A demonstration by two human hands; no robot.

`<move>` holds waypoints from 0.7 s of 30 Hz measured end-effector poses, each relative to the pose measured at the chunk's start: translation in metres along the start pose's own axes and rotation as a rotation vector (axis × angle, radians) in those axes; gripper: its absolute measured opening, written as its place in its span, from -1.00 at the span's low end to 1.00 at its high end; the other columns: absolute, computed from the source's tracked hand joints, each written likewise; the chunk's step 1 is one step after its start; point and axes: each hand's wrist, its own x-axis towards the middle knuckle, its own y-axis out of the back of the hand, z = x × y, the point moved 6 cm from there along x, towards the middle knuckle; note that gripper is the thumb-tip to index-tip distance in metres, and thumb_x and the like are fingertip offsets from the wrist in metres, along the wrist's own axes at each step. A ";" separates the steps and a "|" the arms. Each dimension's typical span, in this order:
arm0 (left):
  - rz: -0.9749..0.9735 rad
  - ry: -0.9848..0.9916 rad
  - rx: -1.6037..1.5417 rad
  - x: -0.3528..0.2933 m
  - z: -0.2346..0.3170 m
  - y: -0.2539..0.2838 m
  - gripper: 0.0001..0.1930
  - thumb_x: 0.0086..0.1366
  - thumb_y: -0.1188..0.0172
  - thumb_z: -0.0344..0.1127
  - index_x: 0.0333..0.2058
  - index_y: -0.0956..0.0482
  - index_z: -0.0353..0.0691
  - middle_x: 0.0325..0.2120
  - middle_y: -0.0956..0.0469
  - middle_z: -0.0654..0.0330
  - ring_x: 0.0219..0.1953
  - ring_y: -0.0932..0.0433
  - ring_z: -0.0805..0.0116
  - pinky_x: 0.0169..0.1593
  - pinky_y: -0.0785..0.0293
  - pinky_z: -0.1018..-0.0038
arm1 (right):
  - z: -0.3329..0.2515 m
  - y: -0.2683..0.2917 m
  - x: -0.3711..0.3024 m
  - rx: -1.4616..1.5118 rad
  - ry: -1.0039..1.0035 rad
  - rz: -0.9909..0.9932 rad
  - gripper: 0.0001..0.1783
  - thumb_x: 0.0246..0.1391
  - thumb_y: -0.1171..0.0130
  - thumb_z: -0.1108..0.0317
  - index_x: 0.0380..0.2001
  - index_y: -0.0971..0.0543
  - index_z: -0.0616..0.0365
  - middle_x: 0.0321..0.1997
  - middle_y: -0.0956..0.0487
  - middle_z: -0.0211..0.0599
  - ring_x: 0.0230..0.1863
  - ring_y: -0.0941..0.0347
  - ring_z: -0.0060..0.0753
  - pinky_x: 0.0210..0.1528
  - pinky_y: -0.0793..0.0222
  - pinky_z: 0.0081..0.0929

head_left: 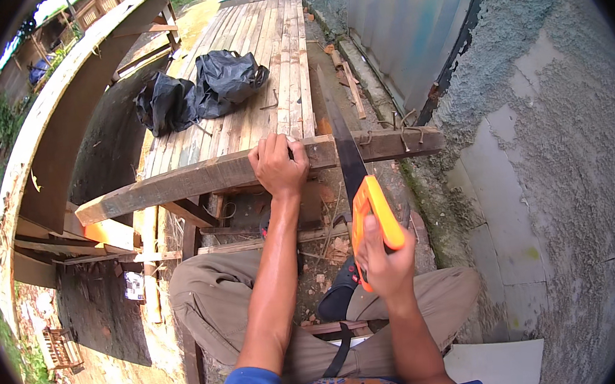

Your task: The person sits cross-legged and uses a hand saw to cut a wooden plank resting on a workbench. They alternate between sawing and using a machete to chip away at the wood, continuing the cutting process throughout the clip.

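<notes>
A wooden beam (203,174) lies crosswise in front of me, over the near end of a slatted bamboo platform (285,62). My left hand (281,163) is closed over the beam, left of the saw, with its fingers curled across the top. In my right hand (386,254) is the orange handle of a hand saw (351,160), gripped with the thumb along it. The dark blade crosses the beam near its right part and points away from me. Bent nails (403,134) stick out of the beam's right end.
Black plastic bags (228,82) rest on the platform. A rough grey wall (561,162) and a metal sheet door (417,21) stand close on the right. Leaning wooden boards (68,132) rise at the left. A white panel (494,366) lies by my right knee.
</notes>
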 end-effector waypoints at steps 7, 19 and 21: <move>-0.053 0.064 -0.005 0.022 -0.001 -0.012 -0.80 0.29 -0.09 -0.26 -0.47 -0.54 -0.21 -0.46 -0.54 0.13 -0.27 -0.54 0.13 -0.05 -0.32 0.20 | -0.002 -0.014 0.073 -0.169 0.201 0.007 -0.62 0.31 -0.23 0.11 -0.44 -0.49 0.20 -0.59 -0.45 -0.46 -0.54 -0.33 -0.61 -0.47 -0.26 -0.47; -0.475 0.125 0.117 0.034 -0.010 -0.042 -0.55 0.30 0.02 -0.11 -0.35 -0.73 -0.37 -0.30 -0.69 -0.13 -0.26 -0.65 -0.08 0.03 -0.42 0.08 | 0.056 0.032 -0.069 -0.113 0.182 -0.209 -0.47 0.24 -0.30 0.21 0.13 -0.41 0.31 -0.21 -0.52 -0.34 -0.31 -0.46 -0.55 -0.19 -0.44 -0.49; -0.483 0.111 0.098 0.034 -0.012 -0.044 -0.55 0.30 0.01 -0.10 -0.34 -0.73 -0.38 -0.30 -0.69 -0.15 -0.24 -0.65 -0.09 0.04 -0.42 0.07 | 0.056 0.031 -0.069 -0.159 0.169 -0.264 -0.45 0.25 -0.30 0.20 0.15 -0.40 0.31 -0.23 -0.52 -0.37 -0.32 -0.46 -0.56 -0.19 -0.45 -0.47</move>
